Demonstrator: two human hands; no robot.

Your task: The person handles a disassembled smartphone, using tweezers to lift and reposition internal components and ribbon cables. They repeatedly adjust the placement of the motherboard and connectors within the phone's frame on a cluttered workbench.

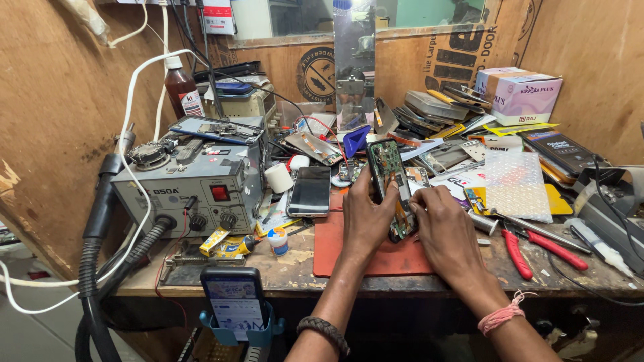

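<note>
Propped phone (234, 302) in a blue stand sits nearest, lit, below the worktop (168, 281) edge; left hand (365, 218) wraps the opened phone (391, 177), back cover off, board showing, held tilted above the red mat (329, 251); right hand (443, 224) pinches its lower right edge, fingertips closed on it; judgement: keep the left grip steady, work low over the mat so loose parts don't drop; red-handled pliers (537, 248) lie to the right, rework station (191, 191) left.

Opened phone (390, 184) over mat (376, 255), between station (188, 188) and pliers (537, 248).
</note>
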